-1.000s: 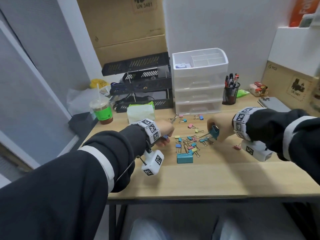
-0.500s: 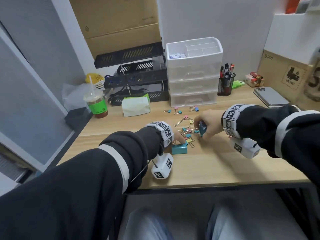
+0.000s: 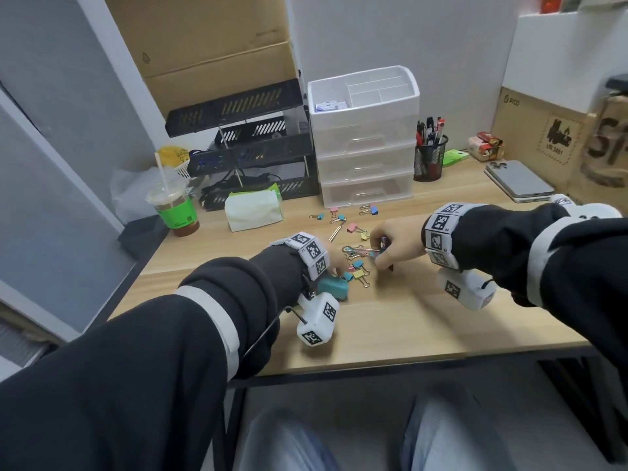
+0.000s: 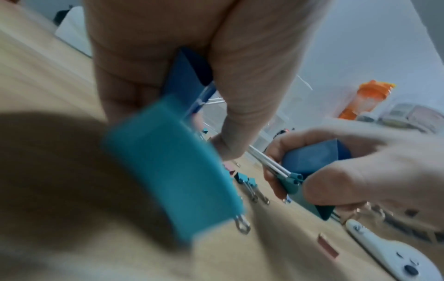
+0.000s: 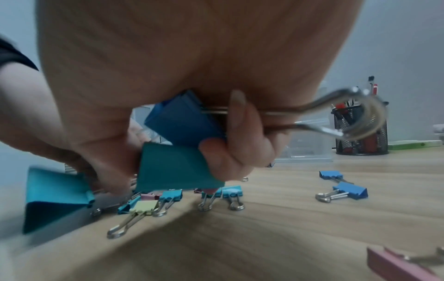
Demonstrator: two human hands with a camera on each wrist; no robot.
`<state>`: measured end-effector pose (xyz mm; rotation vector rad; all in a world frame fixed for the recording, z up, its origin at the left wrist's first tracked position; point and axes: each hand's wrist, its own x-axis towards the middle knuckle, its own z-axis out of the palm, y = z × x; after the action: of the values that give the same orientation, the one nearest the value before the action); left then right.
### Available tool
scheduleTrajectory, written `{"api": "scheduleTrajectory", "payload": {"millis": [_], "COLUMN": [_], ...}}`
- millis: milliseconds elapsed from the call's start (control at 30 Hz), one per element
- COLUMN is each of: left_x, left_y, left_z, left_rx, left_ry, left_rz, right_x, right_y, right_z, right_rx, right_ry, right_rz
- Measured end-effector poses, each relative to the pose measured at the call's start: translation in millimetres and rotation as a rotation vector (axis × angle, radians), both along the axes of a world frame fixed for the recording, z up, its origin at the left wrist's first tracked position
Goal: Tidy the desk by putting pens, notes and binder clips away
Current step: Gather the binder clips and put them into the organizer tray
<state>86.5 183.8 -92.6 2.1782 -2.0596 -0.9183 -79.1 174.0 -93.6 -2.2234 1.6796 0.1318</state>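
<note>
Teal and blue steel between the two hands. Grips, in the right hand [image 3: 397, 248], a pair of large clips [image 5: 180, 121], blue above teal, with fingers curled round the bodies and the wire handles jutting out past the fingertips. Carries, in the left hand [image 4: 168, 38], a palmed blue clip [image 4: 187, 76], wedged between the thumb and the curled fingers, thumb tip stretched down toward the desk [image 3: 424, 328]. Leaves one big teal clip [image 3: 334, 288] lying flat just under the left wrist, and a scatter of small clips [image 3: 356, 268] on the wood between the hands and a little beyond them.

Looks like gathering: filling both fists before a trip to the drawer unit [image 3: 363, 137], well beyond both hands. Beyond the right hand, a pen cup [image 3: 429, 158] already stocked with pens. No notes made out anywhere near the hands.

To do this step well:

- Take the big teal clip with the left hand, as the nearer of the two, and spare the right a third large body.
- Rake the small clips into one heap between the hands first, then scoop, rather than chasing each singly.
- Pinch by the painted bodies, not by the wire loops, for fear of swinging and tangling.
- Avoid squeezing the long handles of the pair in the right hand. Risk there of opening a jaw and biting onto a neighbour.
- Stop short of an overfull fist. Smooth steel probably slips out sideways under pressure.
- Carry low over the wood, so as to lose nothing off the near edge.
</note>
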Motion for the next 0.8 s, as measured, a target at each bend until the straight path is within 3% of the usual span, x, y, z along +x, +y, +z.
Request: {"api": "scheduleTrajectory", "payload": {"millis": [67, 333, 567, 800], "left_x": [8, 33, 27, 13], "left_y": [-5, -23, -21, -22], "left_z": [1, 11, 18, 29], "left_rx": [-0.037, -0.035, -0.065, -0.179], "left_ry": [0.053, 0.546, 0.932, 0.972], "left_rz": [0.036, 0.253, 0.380, 0.386], "right_x": [1, -11, 9, 36], "right_y": [-1, 0, -4, -8], "right_z": [-1, 13, 23, 24], "right_rx": [-0.018, -0.186, -0.242, -0.212], "right_ry": [-0.048, -0.155, -0.396, -0.406], "right_rz": [-0.005, 0.045, -0.076, -0.133]}}
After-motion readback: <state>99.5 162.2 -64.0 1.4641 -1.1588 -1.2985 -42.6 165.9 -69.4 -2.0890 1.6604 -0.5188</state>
